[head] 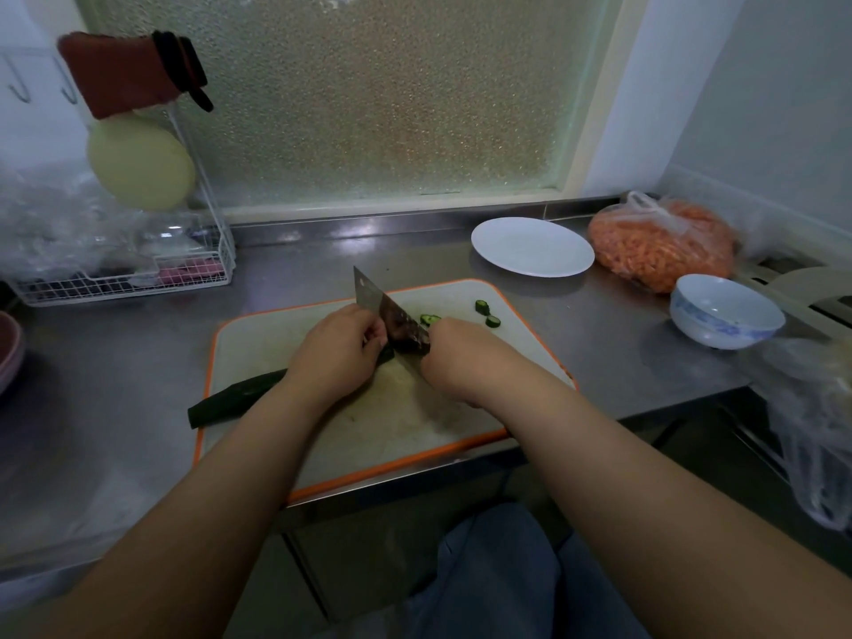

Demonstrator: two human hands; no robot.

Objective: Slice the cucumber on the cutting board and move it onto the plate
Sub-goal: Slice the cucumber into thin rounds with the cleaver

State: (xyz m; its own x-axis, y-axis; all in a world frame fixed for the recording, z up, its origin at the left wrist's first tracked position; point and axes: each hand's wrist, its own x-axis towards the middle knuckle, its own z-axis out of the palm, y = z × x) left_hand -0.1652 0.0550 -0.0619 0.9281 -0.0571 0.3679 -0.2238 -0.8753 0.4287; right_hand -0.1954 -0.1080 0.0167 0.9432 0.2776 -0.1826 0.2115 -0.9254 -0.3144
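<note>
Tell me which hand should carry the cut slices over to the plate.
Probably the right hand: the slices and the plate lie on its side, though it holds the cleaver. The left hand pins the cucumber.

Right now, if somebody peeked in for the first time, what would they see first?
Probably the two hands in the middle: the right hand grips a big cleaver while the left hand steadies a dark green cucumber on the orange-edged cutting board. A few cut slices lie just past the blade. Behind to the right, a white plate sits bare beside a bright orange bag.
</note>
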